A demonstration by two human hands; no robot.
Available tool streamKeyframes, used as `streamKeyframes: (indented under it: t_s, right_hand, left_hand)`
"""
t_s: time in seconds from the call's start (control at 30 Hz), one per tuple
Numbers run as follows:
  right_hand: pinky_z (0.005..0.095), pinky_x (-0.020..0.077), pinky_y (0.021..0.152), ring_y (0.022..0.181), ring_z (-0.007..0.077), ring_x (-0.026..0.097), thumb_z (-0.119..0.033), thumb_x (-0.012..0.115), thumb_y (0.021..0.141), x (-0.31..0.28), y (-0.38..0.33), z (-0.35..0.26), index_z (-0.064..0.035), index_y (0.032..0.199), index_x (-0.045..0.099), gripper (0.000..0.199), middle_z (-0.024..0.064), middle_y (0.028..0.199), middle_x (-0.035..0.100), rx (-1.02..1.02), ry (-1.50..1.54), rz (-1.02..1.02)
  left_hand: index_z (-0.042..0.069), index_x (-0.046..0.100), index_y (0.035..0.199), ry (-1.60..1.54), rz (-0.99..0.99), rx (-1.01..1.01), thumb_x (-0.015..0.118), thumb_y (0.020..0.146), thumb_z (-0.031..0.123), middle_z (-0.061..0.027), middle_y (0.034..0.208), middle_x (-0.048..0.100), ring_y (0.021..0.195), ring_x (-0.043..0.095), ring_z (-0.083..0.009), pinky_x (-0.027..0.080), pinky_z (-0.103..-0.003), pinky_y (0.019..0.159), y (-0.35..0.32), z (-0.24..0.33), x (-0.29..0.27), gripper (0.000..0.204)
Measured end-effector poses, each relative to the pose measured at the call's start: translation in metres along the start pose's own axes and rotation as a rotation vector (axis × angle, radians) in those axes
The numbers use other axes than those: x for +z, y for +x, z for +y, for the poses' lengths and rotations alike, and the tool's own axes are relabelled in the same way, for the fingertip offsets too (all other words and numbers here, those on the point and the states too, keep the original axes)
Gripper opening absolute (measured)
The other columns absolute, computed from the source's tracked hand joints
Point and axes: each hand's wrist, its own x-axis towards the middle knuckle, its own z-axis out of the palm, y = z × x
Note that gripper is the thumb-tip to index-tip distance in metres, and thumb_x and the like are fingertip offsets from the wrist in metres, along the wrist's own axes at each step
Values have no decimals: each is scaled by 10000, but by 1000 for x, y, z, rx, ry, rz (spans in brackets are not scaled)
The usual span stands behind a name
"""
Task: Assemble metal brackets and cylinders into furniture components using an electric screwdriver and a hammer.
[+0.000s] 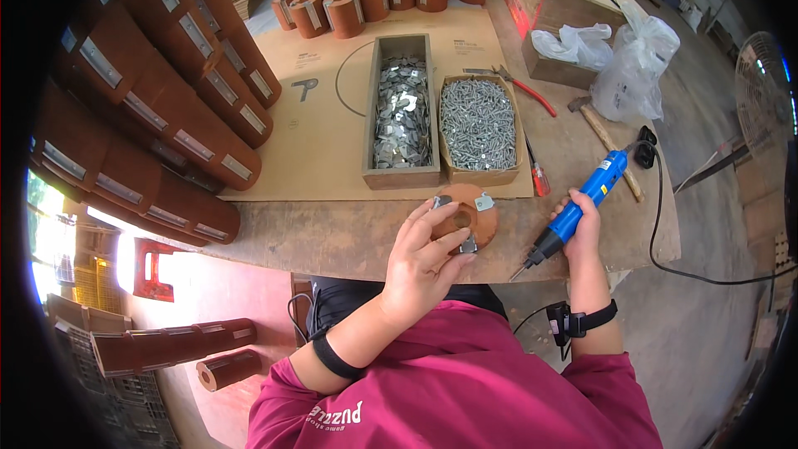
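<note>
Hands at work: left hand [428, 262] steadies a brown tube [465, 218] upright, right hand [582, 220] clasps a blue electric screwdriver [573, 212], best driven squarely into its metal brackets [485, 201].

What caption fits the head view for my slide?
At a workbench, the left hand steadies a brown cylinder while the right hand holds a blue electric screwdriver.

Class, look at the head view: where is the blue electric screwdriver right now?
The blue electric screwdriver is in the right hand, at the table's near edge, right of the brown wooden cylinder.
</note>
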Motion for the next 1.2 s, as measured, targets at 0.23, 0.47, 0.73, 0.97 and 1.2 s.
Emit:
streamKeyframes:
  t_s: [0.23,0.47,0.73,0.97,1.2]
  right_hand:
    - [332,461,547,588,175,526,-157,605,732,2,-1,1,-56,919,489,243,54,691,508,-2,19,12]
    - [331,468,549,589,176,530,-157,598,736,2,5,0,-56,926,487,242,58,687,509,0,25,0]
    - [337,475,518,561,188,542,-159,606,727,0,0,2,-51,912,491,243,65,667,515,-14,43,2]
    - [360,480,506,549,206,547,-106,608,717,2,-6,2,-38,913,481,243,88,660,520,-12,65,26]
    - [354,476,510,552,203,543,-98,603,713,3,-3,-1,-39,910,483,238,83,662,516,-7,82,13]
  left_hand:
    - [53,631,980,12,-21,12,777,561,46,-156,1190,502,1119,473,-352,412,-410,911,-1,-1,-2,444]
    - [15,517,1129,95,74,79,726,684,188,-191,1155,484,1028,508,-363,412,-403,884,36,6,-19,522]
    - [73,607,928,277,-388,-49,644,718,211,-145,900,604,904,566,-319,448,-415,747,139,-48,12,254]
    - [136,621,878,738,-713,-34,646,722,248,-70,884,616,892,582,-243,403,-382,740,148,-59,44,194]
    - [128,632,749,530,-495,80,669,688,265,-48,796,590,798,587,-248,434,-386,661,145,-74,41,155]
